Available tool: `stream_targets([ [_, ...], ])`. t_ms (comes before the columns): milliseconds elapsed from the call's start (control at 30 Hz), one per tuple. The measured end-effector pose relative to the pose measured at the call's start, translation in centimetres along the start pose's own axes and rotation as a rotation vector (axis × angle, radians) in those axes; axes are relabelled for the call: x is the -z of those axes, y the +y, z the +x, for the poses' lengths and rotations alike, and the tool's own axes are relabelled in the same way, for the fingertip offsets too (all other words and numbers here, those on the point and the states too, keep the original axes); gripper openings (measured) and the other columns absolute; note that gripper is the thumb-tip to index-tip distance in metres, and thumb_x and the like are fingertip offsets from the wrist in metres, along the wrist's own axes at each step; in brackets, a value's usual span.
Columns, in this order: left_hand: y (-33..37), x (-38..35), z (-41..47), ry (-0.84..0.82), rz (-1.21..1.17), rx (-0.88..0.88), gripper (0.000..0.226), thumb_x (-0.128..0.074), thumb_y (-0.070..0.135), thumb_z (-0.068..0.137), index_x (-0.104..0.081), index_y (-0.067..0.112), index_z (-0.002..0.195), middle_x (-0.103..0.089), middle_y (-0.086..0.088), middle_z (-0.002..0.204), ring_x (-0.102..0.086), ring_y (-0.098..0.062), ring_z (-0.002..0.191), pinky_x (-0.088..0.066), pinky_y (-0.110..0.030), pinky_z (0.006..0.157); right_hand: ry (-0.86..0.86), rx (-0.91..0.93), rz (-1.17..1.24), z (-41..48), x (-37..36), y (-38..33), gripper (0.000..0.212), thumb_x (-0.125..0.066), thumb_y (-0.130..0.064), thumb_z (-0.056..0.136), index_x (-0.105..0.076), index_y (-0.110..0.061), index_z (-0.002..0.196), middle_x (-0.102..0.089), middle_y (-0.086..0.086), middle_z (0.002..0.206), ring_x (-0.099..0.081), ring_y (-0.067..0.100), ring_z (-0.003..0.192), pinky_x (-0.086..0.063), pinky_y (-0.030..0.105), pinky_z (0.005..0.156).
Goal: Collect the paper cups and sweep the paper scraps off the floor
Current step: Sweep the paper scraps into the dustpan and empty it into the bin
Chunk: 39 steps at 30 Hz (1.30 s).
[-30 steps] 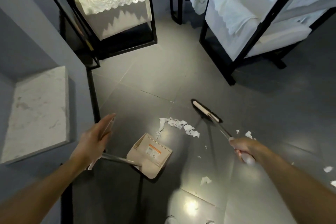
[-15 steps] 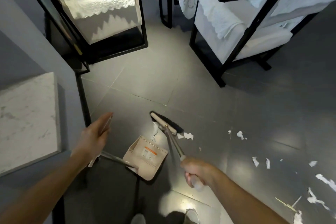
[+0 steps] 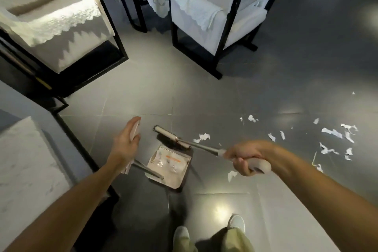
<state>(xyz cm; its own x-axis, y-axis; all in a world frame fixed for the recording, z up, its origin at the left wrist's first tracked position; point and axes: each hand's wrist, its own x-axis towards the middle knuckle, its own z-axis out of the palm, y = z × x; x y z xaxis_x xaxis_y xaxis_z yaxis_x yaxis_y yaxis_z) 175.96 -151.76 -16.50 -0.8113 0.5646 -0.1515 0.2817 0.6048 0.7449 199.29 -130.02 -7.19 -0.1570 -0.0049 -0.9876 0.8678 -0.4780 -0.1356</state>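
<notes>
Open floor [image 3: 266, 92] ahead and right; armchair [image 3: 61, 32] and marble ledge [image 3: 24, 170] crowd the left

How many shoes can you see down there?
2. The left shoe is at the bottom edge, below the dustpan. The right shoe is beside it on the shiny tile. Trouser legs cover the back of both.

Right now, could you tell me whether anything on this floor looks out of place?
Yes: torn white paper scraps lie scattered across the dark floor right of the dustpan, loose litter not yet swept up.
</notes>
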Motion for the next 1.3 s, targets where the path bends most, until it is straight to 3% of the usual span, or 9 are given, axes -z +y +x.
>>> stream_targets([
  [167, 0.4, -0.7, -0.7, -0.122, -0.012, -0.079, 0.051, -0.049, 0.011, 0.096, -0.037, 0.042, 0.134, -0.044, -0.001, 0.139, -0.054, -0.006, 0.098, -0.042, -0.003, 0.073, 0.214, 0.163, -0.138, 1.4, 0.6, 2.1, 0.017, -0.037, -0.014, 0.1, -0.051, -0.01, 0.11, -0.038, 0.002, 0.038, -0.032, 0.008, 0.028, -0.03, 0.012, 0.033],
  [300, 1.4, -1.5, -0.3, -0.213, 0.002, -0.165, 0.053, -0.049, 0.011, 0.096, -0.035, 0.052, 0.125, -0.042, 0.002, 0.14, -0.044, -0.02, 0.124, -0.036, -0.028, 0.099, 0.308, 0.23, -0.411, 3.6, 2.7, 2.9, 0.014, -0.044, -0.011, 0.098, -0.051, -0.007, 0.109, -0.043, 0.005, 0.056, -0.036, 0.013, 0.048, -0.032, 0.023, 0.051],
  [433, 1.6, -2.2, 1.0, -0.271, 0.055, -0.249, 0.054, -0.049, 0.011, 0.096, -0.034, 0.055, 0.123, -0.044, 0.0, 0.14, -0.043, -0.021, 0.125, -0.034, -0.028, 0.098, 0.324, 0.208, -0.571, 5.7, 4.1, 3.2, 0.009, -0.047, -0.016, 0.097, -0.05, -0.008, 0.1, -0.05, 0.001, 0.066, -0.044, 0.011, 0.056, -0.039, 0.025, 0.06],
  [533, 2.2, -3.1, 2.4, -0.267, 0.087, -0.23, 0.052, -0.048, 0.016, 0.097, -0.035, 0.051, 0.133, -0.044, 0.0, 0.142, -0.044, -0.022, 0.126, -0.036, -0.032, 0.099, 0.219, 0.17, -0.365, 6.6, 3.0, 4.8, 0.018, -0.044, -0.013, 0.098, -0.054, -0.005, 0.111, -0.047, 0.003, 0.059, -0.041, 0.011, 0.049, -0.037, 0.023, 0.053],
  [733, 2.9, -3.4, 3.3, -0.25, 0.097, -0.269, 0.053, -0.05, 0.014, 0.096, -0.037, 0.048, 0.134, -0.046, 0.0, 0.141, -0.044, -0.025, 0.129, -0.038, -0.036, 0.102, -0.004, -0.022, 0.318, 5.0, -0.5, 8.4, 0.008, -0.045, -0.002, 0.093, -0.049, -0.007, 0.088, -0.04, 0.002, 0.043, -0.034, 0.007, 0.029, -0.03, 0.014, 0.029],
  [967, 4.0, -3.2, 1.9, -0.308, 0.07, -0.266, 0.05, -0.049, 0.012, 0.097, -0.039, 0.045, 0.134, -0.048, -0.004, 0.138, -0.046, -0.022, 0.122, -0.037, -0.03, 0.094, -0.153, -0.102, 0.425, 0.0, 1.9, 10.0, 0.035, -0.043, -0.009, 0.096, -0.049, -0.006, 0.062, -0.038, 0.001, 0.04, -0.036, 0.007, 0.026, -0.032, 0.014, 0.026],
  [1033, 4.7, -3.9, 1.0, -0.333, 0.071, -0.282, 0.05, -0.05, 0.01, 0.096, -0.04, 0.04, 0.135, -0.047, -0.004, 0.139, -0.045, -0.025, 0.125, -0.034, -0.03, 0.099, -0.05, -0.022, 0.294, -0.7, 1.4, 11.4, 0.01, -0.046, -0.009, 0.095, -0.054, -0.008, 0.089, -0.039, 0.0, 0.04, -0.034, 0.006, 0.028, -0.032, 0.014, 0.028],
  [1100, 5.5, -4.9, -0.1, -0.35, 0.087, -0.303, 0.051, -0.05, 0.008, 0.095, -0.041, 0.036, 0.136, -0.047, -0.003, 0.14, -0.045, -0.025, 0.127, -0.032, -0.03, 0.104, 0.115, 0.104, 0.135, -0.3, 0.9, 13.4, 0.019, -0.05, -0.009, 0.094, -0.053, -0.012, 0.112, -0.042, -0.001, 0.039, -0.036, 0.007, 0.031, -0.033, 0.015, 0.033],
  [1300, 6.6, -6.6, -2.8, -0.42, 0.159, -0.405, 0.05, -0.051, 0.01, 0.095, -0.041, 0.038, 0.136, -0.046, 0.001, 0.141, -0.045, -0.022, 0.126, -0.034, -0.032, 0.103, 0.424, 0.31, -0.048, 1.9, 1.5, 19.2, 0.033, -0.052, -0.009, 0.089, -0.051, -0.012, 0.122, -0.049, 0.0, 0.053, -0.044, 0.011, 0.042, -0.039, 0.025, 0.052],
])
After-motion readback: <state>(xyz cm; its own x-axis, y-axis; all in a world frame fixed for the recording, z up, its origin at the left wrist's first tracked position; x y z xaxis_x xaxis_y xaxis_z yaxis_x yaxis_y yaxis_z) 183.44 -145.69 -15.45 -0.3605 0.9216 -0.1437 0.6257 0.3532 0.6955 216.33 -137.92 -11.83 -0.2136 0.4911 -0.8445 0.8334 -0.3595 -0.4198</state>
